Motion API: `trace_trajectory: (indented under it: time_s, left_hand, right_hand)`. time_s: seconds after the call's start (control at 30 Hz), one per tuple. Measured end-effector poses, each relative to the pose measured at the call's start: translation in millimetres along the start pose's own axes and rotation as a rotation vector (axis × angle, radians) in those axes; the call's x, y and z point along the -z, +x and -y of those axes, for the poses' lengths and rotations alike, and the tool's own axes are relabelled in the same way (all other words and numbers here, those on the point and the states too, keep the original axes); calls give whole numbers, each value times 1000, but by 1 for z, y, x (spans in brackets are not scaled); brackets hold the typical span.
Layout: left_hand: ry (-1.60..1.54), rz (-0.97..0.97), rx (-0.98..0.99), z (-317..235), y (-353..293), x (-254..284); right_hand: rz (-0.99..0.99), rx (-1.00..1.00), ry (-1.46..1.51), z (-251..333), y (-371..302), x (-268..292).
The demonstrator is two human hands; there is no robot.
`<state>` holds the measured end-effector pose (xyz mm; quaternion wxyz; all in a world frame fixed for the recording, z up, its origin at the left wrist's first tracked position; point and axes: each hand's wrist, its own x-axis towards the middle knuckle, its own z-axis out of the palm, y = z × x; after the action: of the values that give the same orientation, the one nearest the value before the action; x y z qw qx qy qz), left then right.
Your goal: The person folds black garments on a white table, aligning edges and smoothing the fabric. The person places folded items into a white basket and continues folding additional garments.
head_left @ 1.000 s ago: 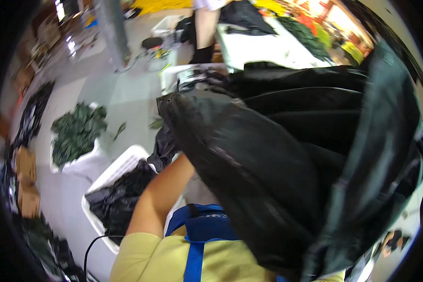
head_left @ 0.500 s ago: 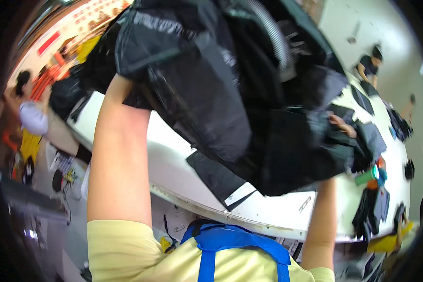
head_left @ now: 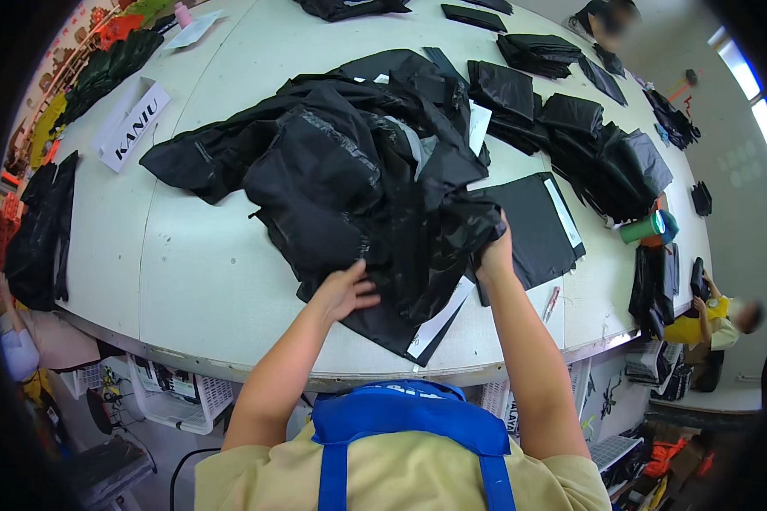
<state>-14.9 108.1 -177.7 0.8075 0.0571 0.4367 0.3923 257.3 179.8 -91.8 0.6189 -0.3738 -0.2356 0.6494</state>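
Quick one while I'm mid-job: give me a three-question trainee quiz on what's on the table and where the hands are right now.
1. True or false: the left hand rests on the pile of black garments.
2. What does the right hand grip? A) the green cylinder B) the right edge of the pile C) the white card
3. Fill in: the green cylinder lies toward the table's ____ edge, as the person sees it.

Key
1. True: it lies flat on the pile's near edge.
2. B: its fingers close on black fabric.
3. Right: it lies on the white table, well apart from both hands.
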Motion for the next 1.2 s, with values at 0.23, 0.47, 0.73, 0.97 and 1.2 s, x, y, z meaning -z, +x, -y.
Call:
trace_trajectory:
  time_s: [0.23,0.47,0.73,0.97,1.2]
  left_hand:
    - [551,-46,-864,-248,-62,-49]
    - [768,-586,-481,-243,-89,78]
    - [1300,-633,-1195,32,-126,43]
    - [1553,-22,-441,85,-65,-18]
    - [2256,-795,-968,-213,-88,-8]
  right_hand:
    - [285,673,-1281,33,-83,-30]
    - [608,316,-1554,-11,-98,-26]
    - [482,566,-1927,-55,-24,-27]
    - [589,854,-1893,-27,67,-23]
    - [625,1166,-1427,113,-2,-179]
